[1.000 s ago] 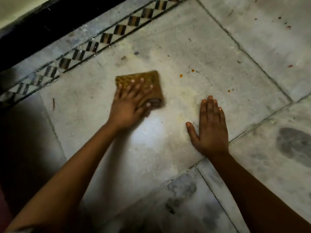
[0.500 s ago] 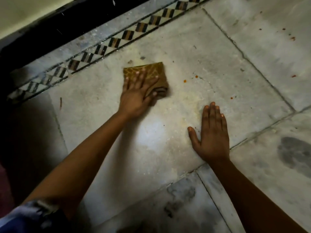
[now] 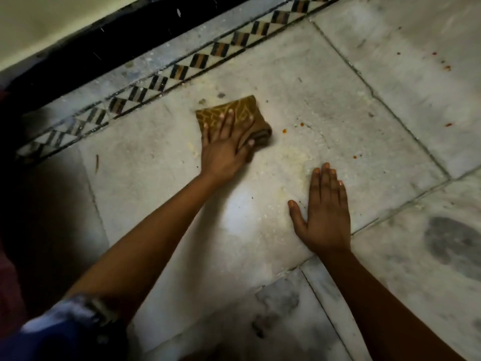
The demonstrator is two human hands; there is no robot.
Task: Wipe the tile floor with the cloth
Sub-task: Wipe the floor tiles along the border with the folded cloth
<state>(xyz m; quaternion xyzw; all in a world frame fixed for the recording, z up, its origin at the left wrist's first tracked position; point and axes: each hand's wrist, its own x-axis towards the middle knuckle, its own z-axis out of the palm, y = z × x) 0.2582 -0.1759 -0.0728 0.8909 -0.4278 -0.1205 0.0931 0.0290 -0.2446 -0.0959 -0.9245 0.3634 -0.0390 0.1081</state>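
Note:
A folded brown cloth with a yellow pattern [image 3: 243, 110] lies on the pale marble tile floor [image 3: 325, 110]. My left hand [image 3: 225, 145] presses flat on the cloth with fingers spread and the thumb hooked over its rolled right edge. Flat on the tile to the right, palm down, rests my right hand [image 3: 324, 214], holding nothing. Yellowish crumbs and smears [image 3: 294, 155] lie on the tile between the cloth and my right hand. Small orange specks [image 3: 284, 130] sit just right of the cloth.
A checkered black-and-tan border strip [image 3: 182, 69] runs diagonally behind the cloth, with a black skirting [image 3: 117, 40] and a wall beyond. More red specks [image 3: 446, 67] dot the tile at the far right. A dark grey patch [image 3: 453, 241] marks the tile at the right.
My left hand has slid the cloth away from me and to the right, nearer the border strip and the orange specks. My right hand has stayed planted on the tile.

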